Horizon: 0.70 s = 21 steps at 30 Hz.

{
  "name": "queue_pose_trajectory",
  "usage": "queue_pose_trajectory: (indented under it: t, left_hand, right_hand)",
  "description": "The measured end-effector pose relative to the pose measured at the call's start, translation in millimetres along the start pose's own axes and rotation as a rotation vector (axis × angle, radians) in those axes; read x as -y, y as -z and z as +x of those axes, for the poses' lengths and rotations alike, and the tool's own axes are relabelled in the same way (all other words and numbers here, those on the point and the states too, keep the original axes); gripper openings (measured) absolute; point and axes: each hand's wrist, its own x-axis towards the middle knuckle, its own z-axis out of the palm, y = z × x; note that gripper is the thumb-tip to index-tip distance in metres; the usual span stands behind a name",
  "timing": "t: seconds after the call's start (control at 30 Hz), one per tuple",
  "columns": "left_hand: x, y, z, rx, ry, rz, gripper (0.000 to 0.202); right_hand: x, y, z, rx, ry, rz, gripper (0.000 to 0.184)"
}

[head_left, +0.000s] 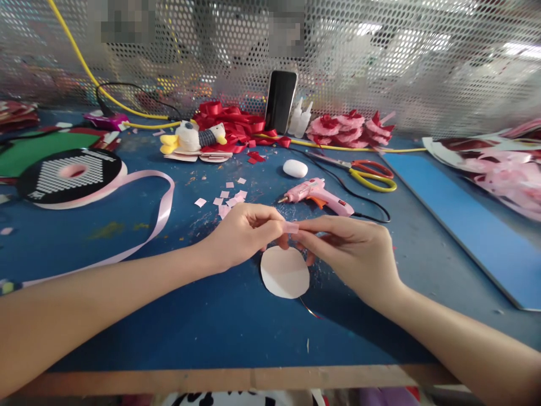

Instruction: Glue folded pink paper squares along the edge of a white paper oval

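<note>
My left hand (240, 234) and my right hand (350, 248) meet at the middle of the blue table (190, 316). Both pinch one small pink ribbon piece (291, 227) between their fingertips. Just below the hands a pale pink paper disc (284, 274) lies flat on the table. Several cut pink ribbon squares (228, 200) lie scattered just beyond my left hand. A pink glue gun (316, 194) rests behind my right hand, its nozzle pointing left.
A ribbon spool (70, 175) with a loose pink ribbon tail (160, 217) sits at left. Scissors (367, 172), a white oval object (295, 168), a phone (280, 101), red ribbon (230, 121), a plush duck (192, 138) and pink-red ribbon flowers (349, 128) stand at the back. A blue board (465, 220) lies right.
</note>
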Motion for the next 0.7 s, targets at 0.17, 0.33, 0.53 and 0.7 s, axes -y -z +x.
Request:
queue_pose_trajectory:
  t: [0.17, 0.33, 0.53, 0.7]
  left_hand:
    - [-0.6, -0.7, 0.2, 0.006, 0.001, -0.011, 0.022]
    - [2.0, 1.0, -0.4, 0.011, -0.005, -0.065, 0.018]
    - [1.8, -0.2, -1.5, -0.099, -0.036, -0.053, 0.016]
    - [3.8, -1.8, 0.0, -0.115, -0.068, -0.087, 0.014]
  right_hand:
    - [0.4, 0.5, -0.6, -0.050, 0.086, -0.109, 0.006]
    - [1.7, 0.5, -1.1, -0.071, 0.102, -0.114, 0.006]
    - [3.7, 1.7, -3.0, -0.150, 0.099, -0.098, 0.004]
    - [3.3, 2.5, -3.3, -0.155, 0.104, -0.088, 0.003]
